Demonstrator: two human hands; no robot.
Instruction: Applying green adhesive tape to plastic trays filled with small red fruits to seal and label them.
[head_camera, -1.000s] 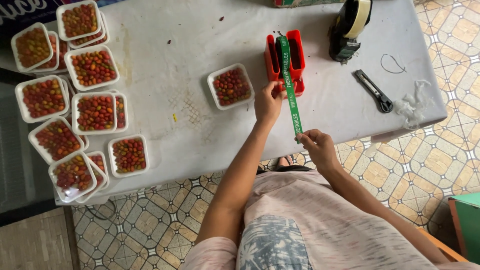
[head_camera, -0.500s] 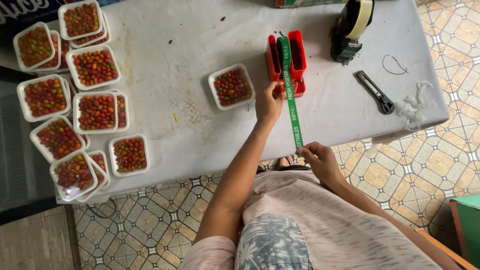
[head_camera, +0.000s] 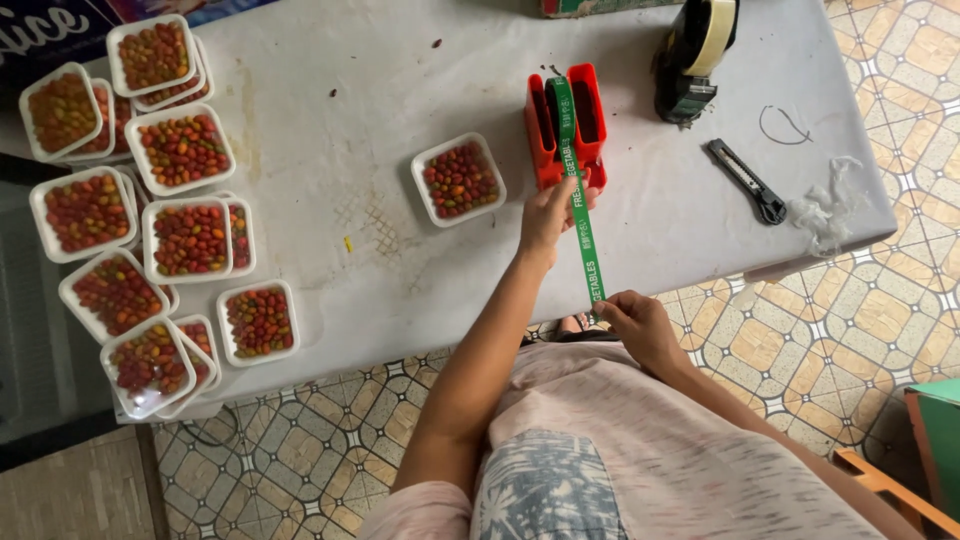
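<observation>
The counter (head_camera: 330, 250) is covered by a pale grey, stained and scuffed sheet, lit by soft, even daylight that throws only faint shadows. Below and to the right of it runs a tiled floor (head_camera: 860, 300) with a repeating pattern of tan and cream octagons edged in dark lines. At the left the tiles give way to a plain dark strip (head_camera: 40, 340) and a patch of brownish flooring (head_camera: 70, 490), while a wooden furniture edge with a green panel (head_camera: 935, 440) shows at the lower right corner.

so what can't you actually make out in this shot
- Head view: the green tape end is hidden inside the right hand.
- The roll inside the red dispenser is masked by its walls.
- The left hand covers the dispenser's front edge.
- The box at the top is cut off.
</observation>
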